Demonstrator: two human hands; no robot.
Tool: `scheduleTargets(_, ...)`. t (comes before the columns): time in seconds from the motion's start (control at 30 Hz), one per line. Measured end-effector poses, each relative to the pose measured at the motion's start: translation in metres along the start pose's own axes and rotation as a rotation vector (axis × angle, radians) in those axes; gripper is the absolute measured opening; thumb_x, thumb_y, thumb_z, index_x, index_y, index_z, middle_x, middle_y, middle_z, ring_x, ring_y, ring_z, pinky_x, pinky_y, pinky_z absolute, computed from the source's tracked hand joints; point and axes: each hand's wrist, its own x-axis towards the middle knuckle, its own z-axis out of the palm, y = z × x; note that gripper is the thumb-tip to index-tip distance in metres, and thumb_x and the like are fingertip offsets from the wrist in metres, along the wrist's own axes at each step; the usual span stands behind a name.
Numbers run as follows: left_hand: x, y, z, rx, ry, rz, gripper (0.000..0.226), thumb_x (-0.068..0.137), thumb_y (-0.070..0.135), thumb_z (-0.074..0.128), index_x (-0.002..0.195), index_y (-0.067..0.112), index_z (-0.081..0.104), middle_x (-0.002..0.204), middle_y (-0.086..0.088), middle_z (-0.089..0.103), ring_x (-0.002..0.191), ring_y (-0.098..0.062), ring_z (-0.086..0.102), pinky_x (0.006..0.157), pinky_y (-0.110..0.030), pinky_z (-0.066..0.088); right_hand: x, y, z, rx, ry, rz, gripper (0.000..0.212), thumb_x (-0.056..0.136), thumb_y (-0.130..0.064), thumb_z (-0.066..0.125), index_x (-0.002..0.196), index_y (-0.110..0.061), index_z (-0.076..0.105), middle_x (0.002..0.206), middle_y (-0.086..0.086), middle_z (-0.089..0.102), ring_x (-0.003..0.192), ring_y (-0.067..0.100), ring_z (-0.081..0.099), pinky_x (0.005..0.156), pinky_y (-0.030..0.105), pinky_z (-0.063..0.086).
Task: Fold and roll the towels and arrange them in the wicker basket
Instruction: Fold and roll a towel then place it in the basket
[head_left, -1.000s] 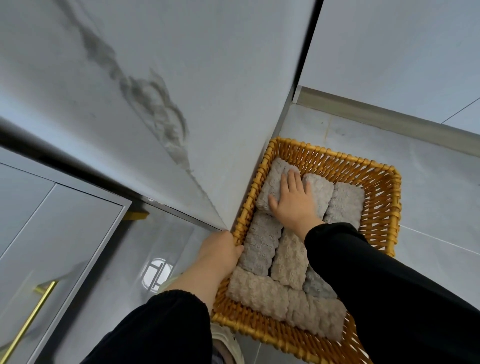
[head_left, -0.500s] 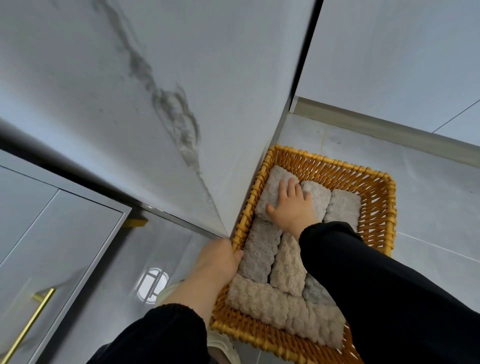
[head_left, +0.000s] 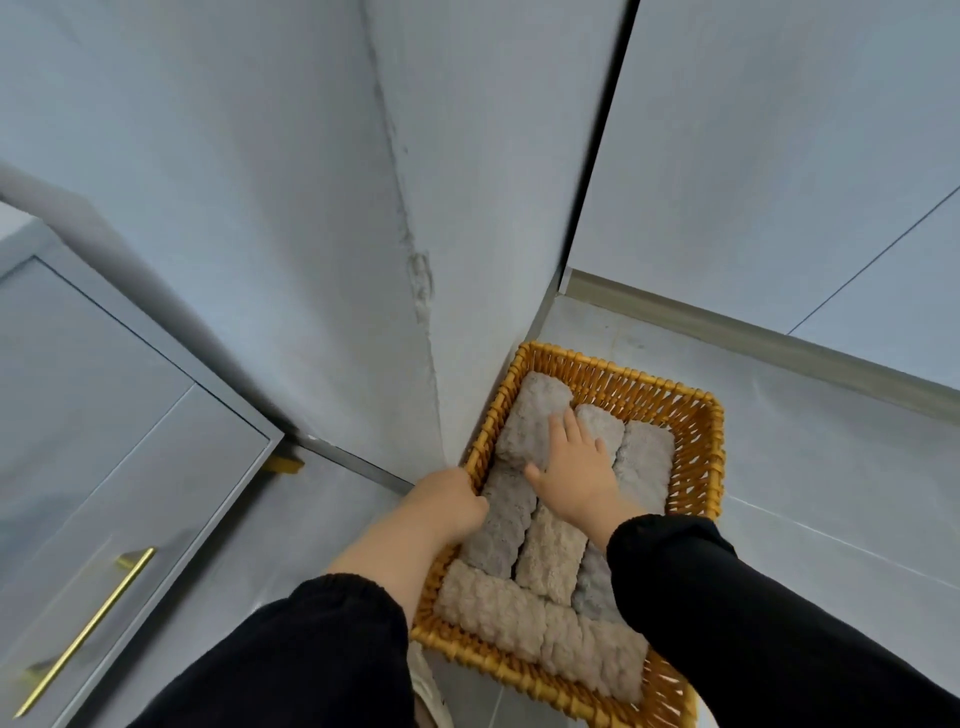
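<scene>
A rectangular wicker basket (head_left: 696, 467) stands on the grey floor in the corner beside a white panel. Several rolled towels in grey and beige fill it; one grey roll (head_left: 524, 431) lies at the far left, a beige roll (head_left: 493, 608) runs across the near end. My left hand (head_left: 449, 501) grips the basket's left rim. My right hand (head_left: 574, 462) lies flat with fingers spread, pressing on the rolls at the far end. Black sleeves cover both forearms and hide part of the near towels.
A tall white panel (head_left: 311, 260) with a dark vein rises directly left of the basket. A grey cabinet (head_left: 104, 467) with a gold bar handle (head_left: 85, 631) stands at the left. A wall with a skirting strip (head_left: 753, 332) closes the far side.
The view has tilted and pulled back, so the basket sits lower and smaller in frame. My right hand stays flat on the far rolls, my left keeps its grip on the rim.
</scene>
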Motion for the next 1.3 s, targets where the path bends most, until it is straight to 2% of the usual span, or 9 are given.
scheduleTargets(0.1, -0.025, 0.012, -0.016, 0.02, 0.035, 0.056, 0.04, 0.098, 0.028, 0.043, 0.133, 0.009, 0.047, 0.136, -0.009, 0.05, 0.123, -0.024, 0.048, 0.096, -0.028, 0.039, -0.019, -0.008, -0.022, 0.046, 0.06, -0.024, 0.077, 0.096, -0.045, 0.042, 0.153, -0.01, 0.003, 0.16, 0.01, -0.003, 0.148, 0.025, 0.0, 0.12, 0.042, 0.007)
scheduleTargets(0.23, -0.062, 0.016, -0.032, -0.04, 0.142, 0.098, 0.011, 0.095, 0.025, 0.047, 0.084, 0.025, 0.049, 0.086, 0.006, 0.049, 0.098, -0.022, 0.05, 0.087, -0.031, 0.041, -0.047, -0.024, -0.057, 0.097, 0.18, -0.11, 0.074, 0.096, -0.04, 0.043, 0.153, -0.009, 0.006, 0.16, 0.01, 0.002, 0.148, 0.024, 0.003, 0.12, 0.039, 0.009)
scheduleTargets(0.27, -0.073, 0.018, -0.036, -0.064, 0.149, 0.101, 0.008, 0.096, 0.025, 0.047, 0.091, 0.024, 0.053, 0.092, 0.004, 0.053, 0.101, -0.022, 0.051, 0.089, -0.031, 0.041, -0.053, -0.028, -0.065, 0.121, 0.214, -0.132, 0.073, 0.095, -0.038, 0.044, 0.152, -0.01, 0.008, 0.16, 0.01, 0.004, 0.148, 0.023, 0.004, 0.12, 0.038, 0.01)
scheduleTargets(0.37, -0.107, 0.017, -0.051, -0.102, 0.262, 0.141, 0.041, 0.097, 0.026, 0.046, 0.136, 0.013, 0.046, 0.137, -0.007, 0.05, 0.125, -0.022, 0.046, 0.102, -0.03, 0.036, -0.074, -0.047, -0.093, 0.184, 0.362, -0.21, 0.069, 0.094, -0.036, 0.046, 0.151, -0.01, 0.016, 0.159, 0.009, 0.014, 0.146, 0.022, 0.012, 0.12, 0.037, 0.014)
scheduleTargets(0.57, -0.167, 0.006, -0.076, -0.049, 0.613, 0.296, 0.041, 0.099, 0.024, 0.043, 0.139, 0.018, 0.044, 0.141, 0.0, 0.049, 0.127, -0.015, 0.045, 0.103, -0.024, 0.033, -0.119, -0.081, -0.14, 0.311, 0.674, -0.39, 0.059, 0.091, -0.025, 0.05, 0.145, -0.011, 0.032, 0.155, 0.007, 0.026, 0.143, 0.02, 0.021, 0.117, 0.031, 0.017)
scheduleTargets(0.73, -0.215, -0.013, -0.103, 0.053, 0.875, 0.373, 0.054, 0.098, 0.031, 0.044, 0.149, 0.023, 0.027, 0.157, 0.002, 0.02, 0.143, -0.014, 0.02, 0.114, -0.026, 0.018, -0.162, -0.116, -0.176, 0.285, 0.923, -0.702, 0.051, 0.082, -0.023, 0.047, 0.13, -0.009, 0.041, 0.141, 0.012, 0.04, 0.13, 0.026, 0.037, 0.111, 0.038, 0.029)
scheduleTargets(0.87, -0.255, -0.038, -0.123, 0.08, 1.032, 0.376, 0.061, 0.097, 0.033, 0.048, 0.15, 0.023, 0.022, 0.16, 0.0, 0.007, 0.146, -0.016, 0.011, 0.116, -0.028, 0.013, -0.185, -0.156, -0.199, 0.21, 0.938, -0.895, 0.051, 0.08, -0.022, 0.048, 0.129, -0.01, 0.039, 0.14, 0.01, 0.035, 0.131, 0.026, 0.035, 0.109, 0.044, 0.031)
scheduleTargets(1.07, -0.308, -0.087, -0.145, 0.045, 1.272, 0.273, 0.059, 0.096, 0.029, 0.05, 0.149, 0.018, 0.026, 0.16, -0.005, 0.01, 0.147, -0.022, 0.012, 0.118, -0.035, 0.013, -0.201, -0.238, -0.214, 0.243, 0.834, -0.915, 0.058, 0.084, -0.025, 0.047, 0.138, -0.01, 0.035, 0.148, 0.009, 0.033, 0.136, 0.02, 0.023, 0.111, 0.05, 0.031)
scheduleTargets(1.3, -0.349, -0.159, -0.157, -0.076, 1.431, 0.089, 0.062, 0.097, 0.03, 0.048, 0.151, 0.019, 0.019, 0.16, -0.003, 0.006, 0.147, -0.019, 0.005, 0.117, -0.033, 0.008, -0.22, -0.342, -0.198, 0.306, 0.642, -0.963, 0.064, 0.09, -0.019, 0.053, 0.148, -0.012, 0.026, 0.157, 0.003, 0.017, 0.144, 0.016, 0.011, 0.118, 0.027, 0.006)
